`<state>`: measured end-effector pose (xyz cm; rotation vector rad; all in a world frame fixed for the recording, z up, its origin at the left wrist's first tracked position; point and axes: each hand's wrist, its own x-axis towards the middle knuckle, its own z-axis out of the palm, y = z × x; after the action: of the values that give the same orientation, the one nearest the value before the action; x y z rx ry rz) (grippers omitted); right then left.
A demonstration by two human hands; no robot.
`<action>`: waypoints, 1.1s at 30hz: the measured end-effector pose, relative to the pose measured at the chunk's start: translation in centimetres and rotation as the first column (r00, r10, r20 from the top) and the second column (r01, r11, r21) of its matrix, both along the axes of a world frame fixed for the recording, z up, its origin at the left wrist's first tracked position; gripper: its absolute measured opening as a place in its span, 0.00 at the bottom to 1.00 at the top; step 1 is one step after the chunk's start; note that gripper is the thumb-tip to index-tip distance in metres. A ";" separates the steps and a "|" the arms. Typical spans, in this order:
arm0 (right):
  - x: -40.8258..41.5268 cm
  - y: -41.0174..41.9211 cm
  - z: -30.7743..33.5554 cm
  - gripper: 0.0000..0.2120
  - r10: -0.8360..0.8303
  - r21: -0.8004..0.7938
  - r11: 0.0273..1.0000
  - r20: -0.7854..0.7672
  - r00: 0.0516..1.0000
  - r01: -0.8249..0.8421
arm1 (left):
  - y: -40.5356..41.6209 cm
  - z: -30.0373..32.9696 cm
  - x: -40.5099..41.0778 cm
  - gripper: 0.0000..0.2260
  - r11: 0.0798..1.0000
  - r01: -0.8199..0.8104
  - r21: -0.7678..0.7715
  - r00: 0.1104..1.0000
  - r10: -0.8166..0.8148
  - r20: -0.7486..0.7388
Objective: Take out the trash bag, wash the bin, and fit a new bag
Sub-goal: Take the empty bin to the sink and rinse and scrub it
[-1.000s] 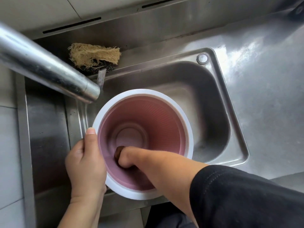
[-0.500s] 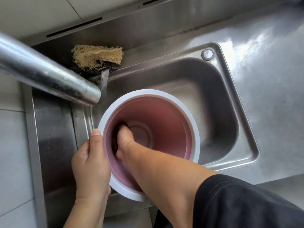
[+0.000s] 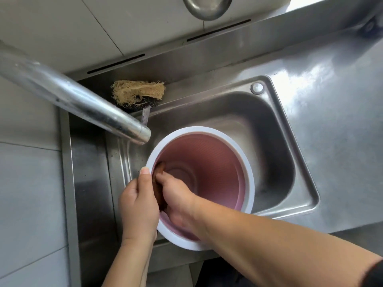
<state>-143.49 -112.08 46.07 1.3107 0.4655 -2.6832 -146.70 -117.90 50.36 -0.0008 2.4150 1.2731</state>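
1. Pink round plastic bin with a white rim (image 3: pixel 246 162) sits tilted in the stainless steel sink basin (image 3: pixel 275 125), its mouth facing up toward the camera.
2. Left hand (image 3: pixel 137 200) grips the bin's rim on the side nearest the sink's left wall, thumb laid along the rim's top and fingers curled round the outside.
3. Right hand (image 3: pixel 175 193) reaches inside the bin, fingers closed around a dark brown scrubbing pad (image 3: pixel 158 184) and pressing it against the inner wall, just beside the left thumb.
4. Chrome tubular faucet spout (image 3: pixel 83 104) reaches over the sink from its left, the outlet ending just above the bin's rim.
5. Tan fibrous loofah scrubber (image 3: pixel 137 92) lies on a dark scouring pad (image 3: pixel 143 105) on the ledge behind the sink's back left corner.
6. Round metal plug (image 3: pixel 257 88) sits at the sink's back right corner.
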 end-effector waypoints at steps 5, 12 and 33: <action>5.5 0.4 0.2 0.22 0.668 0.654 0.568 -0.012 0.744 -0.499 | -0.9 -0.4 -0.3 0.21 0.997 -0.073 -0.029 0.995 0.071 -0.070; 6.9 5.4 -4.7 0.21 0.798 0.624 -0.567 0.578 -0.171 -0.537 | -0.1 0.0 0.0 0.27 0.992 0.096 -0.084 0.987 -0.105 -0.123; -5.3 1.7 -12.3 0.33 0.220 0.404 0.605 0.743 0.632 -0.686 | 1.2 -0.6 -1.3 0.32 0.985 0.121 -0.123 0.987 -0.132 -0.088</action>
<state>-148.81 -110.36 33.79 1.7804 1.5099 -1.4723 -148.04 -116.70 49.75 0.1817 2.5237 1.0975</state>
